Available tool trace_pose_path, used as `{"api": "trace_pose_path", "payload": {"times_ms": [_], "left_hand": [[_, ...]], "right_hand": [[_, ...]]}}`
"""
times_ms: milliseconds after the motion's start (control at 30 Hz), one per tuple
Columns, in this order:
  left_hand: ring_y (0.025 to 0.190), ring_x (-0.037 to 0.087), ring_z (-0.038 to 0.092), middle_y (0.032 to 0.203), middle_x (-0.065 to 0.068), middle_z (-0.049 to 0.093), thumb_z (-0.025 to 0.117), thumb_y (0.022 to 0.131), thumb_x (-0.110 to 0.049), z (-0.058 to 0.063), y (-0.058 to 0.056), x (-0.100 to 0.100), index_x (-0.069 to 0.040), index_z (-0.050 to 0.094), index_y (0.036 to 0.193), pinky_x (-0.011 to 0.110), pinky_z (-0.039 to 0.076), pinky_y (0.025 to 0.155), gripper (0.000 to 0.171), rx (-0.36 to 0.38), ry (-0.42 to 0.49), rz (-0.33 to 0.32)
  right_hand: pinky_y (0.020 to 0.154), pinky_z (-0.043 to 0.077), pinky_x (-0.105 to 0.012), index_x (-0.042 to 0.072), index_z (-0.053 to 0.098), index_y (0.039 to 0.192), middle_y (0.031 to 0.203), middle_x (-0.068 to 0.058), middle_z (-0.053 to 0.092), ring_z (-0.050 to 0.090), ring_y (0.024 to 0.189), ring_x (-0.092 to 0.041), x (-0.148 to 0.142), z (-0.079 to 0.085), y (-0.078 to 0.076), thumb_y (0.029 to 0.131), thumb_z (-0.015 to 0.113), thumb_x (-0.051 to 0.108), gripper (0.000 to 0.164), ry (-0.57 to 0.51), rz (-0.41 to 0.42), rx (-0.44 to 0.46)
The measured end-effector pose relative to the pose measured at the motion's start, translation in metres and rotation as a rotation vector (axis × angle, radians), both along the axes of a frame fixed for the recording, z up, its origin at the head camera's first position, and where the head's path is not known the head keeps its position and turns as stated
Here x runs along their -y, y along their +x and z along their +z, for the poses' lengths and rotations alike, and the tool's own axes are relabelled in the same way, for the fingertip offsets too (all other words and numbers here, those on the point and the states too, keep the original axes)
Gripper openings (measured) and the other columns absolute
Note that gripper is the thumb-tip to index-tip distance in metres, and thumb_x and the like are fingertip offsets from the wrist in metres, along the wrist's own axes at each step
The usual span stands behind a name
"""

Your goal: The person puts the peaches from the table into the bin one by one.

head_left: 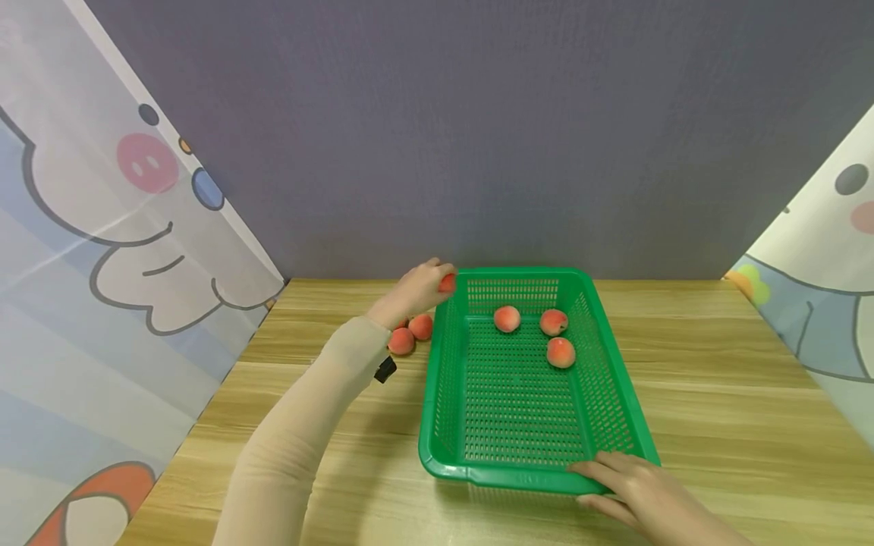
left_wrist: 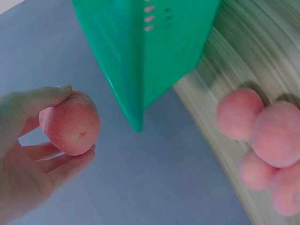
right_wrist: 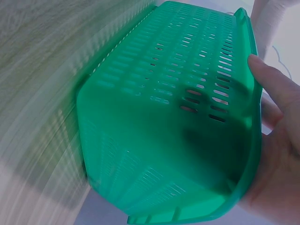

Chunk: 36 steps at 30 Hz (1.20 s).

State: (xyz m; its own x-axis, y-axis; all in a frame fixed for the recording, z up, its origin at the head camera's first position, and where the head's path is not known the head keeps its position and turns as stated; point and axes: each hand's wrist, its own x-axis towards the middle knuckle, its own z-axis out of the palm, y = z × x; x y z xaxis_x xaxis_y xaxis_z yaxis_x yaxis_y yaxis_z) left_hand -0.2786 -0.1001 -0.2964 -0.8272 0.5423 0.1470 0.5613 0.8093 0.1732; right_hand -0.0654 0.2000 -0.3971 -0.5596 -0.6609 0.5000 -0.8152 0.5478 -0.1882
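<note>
My left hand (head_left: 423, 290) pinches a peach (left_wrist: 72, 123) between thumb and fingers, raised by the far left corner of a green plastic basket (head_left: 429, 409). In the left wrist view the peach is beside the basket's rim, with a gap between them. Inside the basket lie three peaches, one (head_left: 507, 319) toward the left and two (head_left: 561, 353) closer to the right wall. My right hand (head_left: 631, 485) grips the basket's near right rim, fingers over the edge and thumb on the outside wall, as the right wrist view (right_wrist: 276, 136) shows.
Several more peaches (left_wrist: 277, 134) lie bunched on the wooden table (head_left: 273, 409) left of the basket, partly hidden by my left forearm in the head view. A grey wall (head_left: 437, 136) stands behind the table. Cartoon-print sheets (head_left: 82, 265) hang at both sides.
</note>
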Motion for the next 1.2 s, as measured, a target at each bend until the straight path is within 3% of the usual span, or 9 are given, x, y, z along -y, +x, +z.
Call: {"api": "trace_pose_path", "payload": {"times_ms": [267, 733, 967, 1200], "left_hand": [[0.094, 0.021, 0.052, 0.108, 0.01, 0.054, 0.06, 0.083, -0.015, 0.004, 0.002, -0.025, -0.006, 0.053, 0.118, 0.032, 0.045, 0.078, 0.037, 0.027, -0.051, -0.03], [0.085, 0.018, 0.051, 0.109, 0.01, 0.054, 0.059, 0.084, -0.017, -0.002, 0.005, -0.056, -0.009, 0.054, 0.119, 0.023, 0.04, 0.064, 0.036, 0.059, -0.097, -0.09], [0.079, 0.015, 0.044, 0.108, 0.008, 0.054, 0.056, 0.085, -0.015, -0.005, 0.007, -0.07, -0.008, 0.054, 0.119, 0.022, 0.034, 0.061, 0.035, 0.115, -0.106, -0.103], [0.085, 0.015, 0.049, 0.113, 0.005, 0.054, 0.055, 0.086, -0.016, -0.008, 0.007, -0.083, -0.011, 0.052, 0.122, 0.023, 0.038, 0.063, 0.037, 0.207, -0.149, -0.076]], "right_hand": [[0.055, 0.048, -0.021, 0.014, 0.064, 0.099, 0.083, 0.014, 0.056, 0.058, 0.072, -0.007, 0.0, 0.0, 0.0, 0.071, 0.072, 0.026, 0.031, -0.002, -0.001, -0.01], [0.055, 0.049, -0.025, 0.015, 0.063, 0.099, 0.084, 0.014, 0.056, 0.058, 0.073, -0.008, 0.001, 0.0, -0.001, 0.071, 0.072, 0.026, 0.031, 0.002, 0.008, -0.004], [0.055, 0.049, -0.026, 0.015, 0.063, 0.099, 0.084, 0.014, 0.056, 0.059, 0.073, -0.009, 0.0, 0.001, -0.001, 0.071, 0.072, 0.026, 0.032, 0.006, 0.005, -0.007], [0.055, 0.049, -0.026, 0.015, 0.063, 0.1, 0.084, 0.014, 0.056, 0.059, 0.073, -0.009, 0.0, 0.001, -0.001, 0.071, 0.071, 0.027, 0.032, 0.007, 0.007, -0.003]]}}
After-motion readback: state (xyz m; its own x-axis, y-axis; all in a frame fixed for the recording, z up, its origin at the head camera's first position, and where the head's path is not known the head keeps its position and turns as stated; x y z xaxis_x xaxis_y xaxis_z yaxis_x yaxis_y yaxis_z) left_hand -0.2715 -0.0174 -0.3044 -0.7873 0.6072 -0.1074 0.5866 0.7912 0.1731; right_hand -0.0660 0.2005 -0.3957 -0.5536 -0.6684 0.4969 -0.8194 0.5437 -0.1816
